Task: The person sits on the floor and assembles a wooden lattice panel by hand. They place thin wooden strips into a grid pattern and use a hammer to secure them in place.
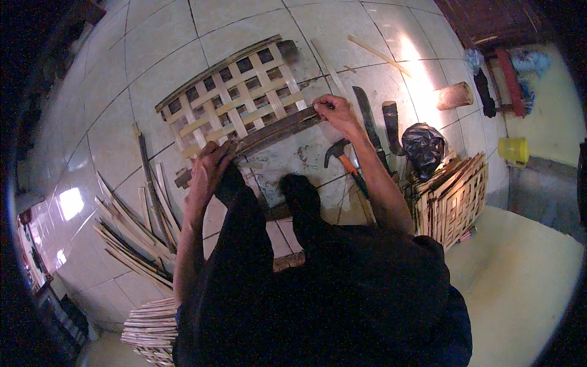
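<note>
A lattice panel (227,105) woven from pale flat strips lies on the tiled floor in front of me, with a dark strip along its far edge. Along its near edge runs a dark wooden batten (278,129). My left hand (211,164) is closed round the batten's left end, its fingertips partly hidden. At the other end my right hand (338,115) pinches the batten between thumb and fingers. Beside my right forearm lie a hammer (348,164) with an orange and black handle and a long dark machete blade (364,116).
Loose strips (137,235) are spread at the left. To the right lie a dark curved object (391,125), a black plastic bag (423,147), a short log (454,96) and stacked woven panels (458,196). A yellow container (512,150) stands by the wall. More bundled strips (150,327) sit at lower left.
</note>
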A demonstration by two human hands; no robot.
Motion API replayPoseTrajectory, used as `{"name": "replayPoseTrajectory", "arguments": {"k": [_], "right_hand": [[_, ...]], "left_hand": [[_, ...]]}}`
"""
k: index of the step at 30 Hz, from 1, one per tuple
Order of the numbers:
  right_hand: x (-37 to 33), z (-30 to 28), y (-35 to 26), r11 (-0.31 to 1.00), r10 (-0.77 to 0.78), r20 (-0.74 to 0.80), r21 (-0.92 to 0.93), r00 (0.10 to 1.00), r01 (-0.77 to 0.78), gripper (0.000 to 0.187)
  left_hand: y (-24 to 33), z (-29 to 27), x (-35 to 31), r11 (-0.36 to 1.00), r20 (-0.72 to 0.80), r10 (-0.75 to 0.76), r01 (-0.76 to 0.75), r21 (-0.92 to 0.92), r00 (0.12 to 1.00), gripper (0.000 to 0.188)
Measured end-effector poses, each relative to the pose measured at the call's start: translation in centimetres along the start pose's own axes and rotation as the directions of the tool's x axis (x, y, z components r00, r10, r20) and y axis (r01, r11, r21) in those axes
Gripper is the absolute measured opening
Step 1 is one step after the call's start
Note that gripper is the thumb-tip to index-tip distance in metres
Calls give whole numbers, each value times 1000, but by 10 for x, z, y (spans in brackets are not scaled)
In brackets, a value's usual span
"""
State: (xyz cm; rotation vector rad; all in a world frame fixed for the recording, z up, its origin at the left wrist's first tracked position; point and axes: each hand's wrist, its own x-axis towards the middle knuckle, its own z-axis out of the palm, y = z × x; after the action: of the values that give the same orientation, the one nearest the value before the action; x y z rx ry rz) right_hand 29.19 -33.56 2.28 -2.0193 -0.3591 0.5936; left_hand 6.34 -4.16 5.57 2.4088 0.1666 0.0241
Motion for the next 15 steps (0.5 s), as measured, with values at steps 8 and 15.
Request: {"name": "replayPoseTrajectory", "arguments": {"k": [8,15], "right_hand": [[9,9,40,997,-73,-91,-32,993,71,19],[4,8,28,995,-83,-102,-65,991,77,20]], "left_hand": [[12,4,4,998,-73,32,-28,53,997,40],[8,6,6,976,-84,54,-35,213,995,36]]}}
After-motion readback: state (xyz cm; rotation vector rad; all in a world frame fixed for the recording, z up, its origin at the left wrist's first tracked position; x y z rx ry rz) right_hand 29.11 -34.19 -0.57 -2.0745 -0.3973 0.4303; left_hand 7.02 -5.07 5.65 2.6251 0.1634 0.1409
